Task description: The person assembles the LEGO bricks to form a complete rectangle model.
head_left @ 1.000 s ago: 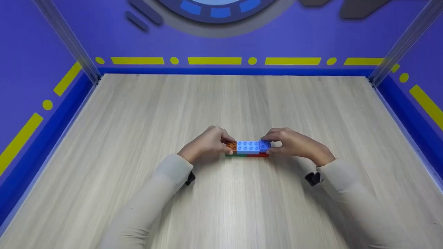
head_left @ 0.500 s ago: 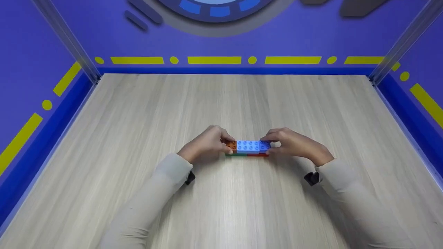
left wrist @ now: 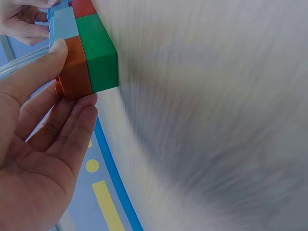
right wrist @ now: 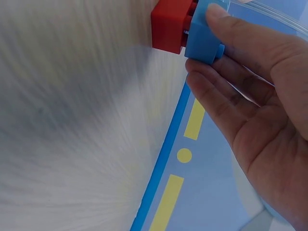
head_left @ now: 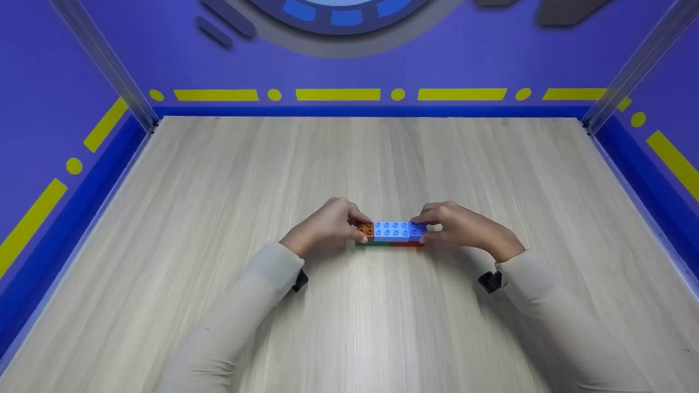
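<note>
A short wall of toy building bricks stands at the middle of the table. Its lower layer is a green brick [left wrist: 99,53] beside a red brick [right wrist: 170,26]. On top sit an orange-brown brick [left wrist: 77,70], a light blue brick [head_left: 391,232] and a darker blue brick [right wrist: 203,36]. My left hand [head_left: 327,226] pinches the orange-brown brick at the left end, thumb in front and fingers behind. At the right end, my right hand [head_left: 464,225] pinches the blue brick the same way. In the right wrist view, studs show in a narrow gap between the blue and red bricks.
The bricks rest on a wood-grain table [head_left: 349,164]. Blue panels with yellow markings [head_left: 338,95] enclose its back and both sides, with metal posts [head_left: 117,71] at the rear corners.
The blue brick at the right end has shifted slightly, more in line with the light blue one. Both hands keep their grip in nearly the same place.
</note>
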{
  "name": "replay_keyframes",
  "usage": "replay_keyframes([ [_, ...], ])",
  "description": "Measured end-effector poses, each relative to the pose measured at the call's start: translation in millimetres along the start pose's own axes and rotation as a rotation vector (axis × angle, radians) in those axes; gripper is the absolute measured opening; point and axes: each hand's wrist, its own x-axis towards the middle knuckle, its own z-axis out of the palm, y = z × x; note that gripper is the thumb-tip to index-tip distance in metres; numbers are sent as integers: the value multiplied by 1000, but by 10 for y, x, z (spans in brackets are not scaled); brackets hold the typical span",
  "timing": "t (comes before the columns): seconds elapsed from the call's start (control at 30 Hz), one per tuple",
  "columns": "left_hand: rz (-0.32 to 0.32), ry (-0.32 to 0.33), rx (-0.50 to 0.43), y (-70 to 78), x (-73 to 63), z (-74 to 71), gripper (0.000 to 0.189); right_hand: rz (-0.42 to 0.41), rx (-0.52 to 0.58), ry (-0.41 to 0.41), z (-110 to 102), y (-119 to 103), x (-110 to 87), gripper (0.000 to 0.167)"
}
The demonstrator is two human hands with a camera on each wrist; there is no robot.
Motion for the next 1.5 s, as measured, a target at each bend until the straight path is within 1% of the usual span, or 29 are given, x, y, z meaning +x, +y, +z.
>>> replay_keyframes([
  [0.33, -25, 7, 10, 15, -1, -37, 38, 33, -11, 2, -23, -34, 32, 37],
  [0.5, -13, 2, 20, 23, 10, -55, 37, 44, -15, 3, -32, -46, 37, 38],
  [0.77, 29, 10, 83, 49, 13, -98, 38, 5, -31, 44, -28, -40, 68, 36],
  [1.0, 22, -7, 94, 76, -1, -86, 39, 13, -14, 42, 7, -45, 70, 36],
  [1.27, 26, 12, 122, 97, 9, -74, 40, 20, 11, 49, -11, -11, 66, 36],
  [1.5, 38, -10, 123, 76, -1, -23, 37, 54, 55, 21, 22, 9, 43, 36],
])
